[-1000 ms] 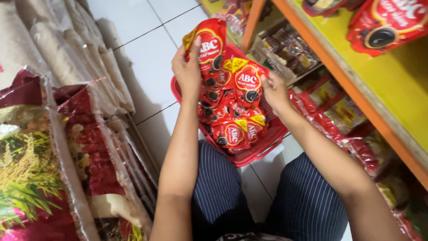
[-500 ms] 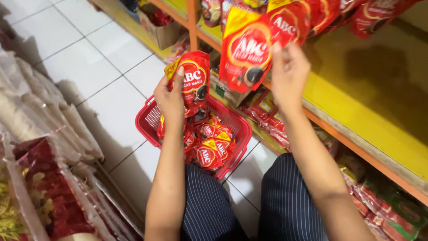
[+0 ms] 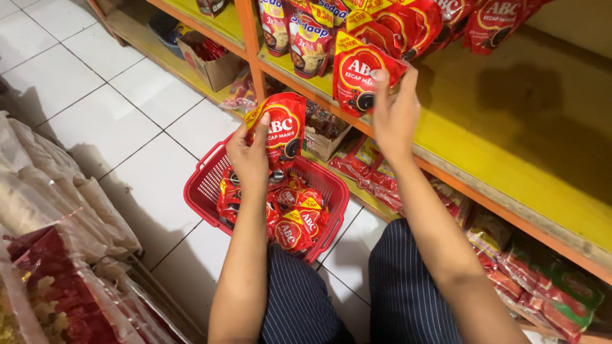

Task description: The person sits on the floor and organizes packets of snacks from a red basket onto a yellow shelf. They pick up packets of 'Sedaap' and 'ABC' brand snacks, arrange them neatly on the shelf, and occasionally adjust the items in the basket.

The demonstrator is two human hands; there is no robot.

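My left hand (image 3: 248, 156) grips a red sauce pouch (image 3: 284, 130) above a red plastic basket (image 3: 203, 185) that holds several more red pouches (image 3: 296, 220). My right hand (image 3: 394, 111) holds a second red pouch (image 3: 360, 73) up against the yellow shelf (image 3: 510, 146), beside other red pouches (image 3: 408, 22) that stand on it. I sit on the floor in dark striped trousers (image 3: 408, 286), the basket between my knees.
Packets in red and yellow (image 3: 306, 32) stand further left on the shelf. A cardboard box (image 3: 213, 60) sits under it. Lower shelf rows hold red and green packets (image 3: 548, 280). Large plastic sacks (image 3: 57, 242) lean at the left on white floor tiles (image 3: 115, 108).
My right hand has carried its pouch up from the basket to the yellow shelf. My left hand has kept hold of its pouch above the basket. The view has tilted upward.
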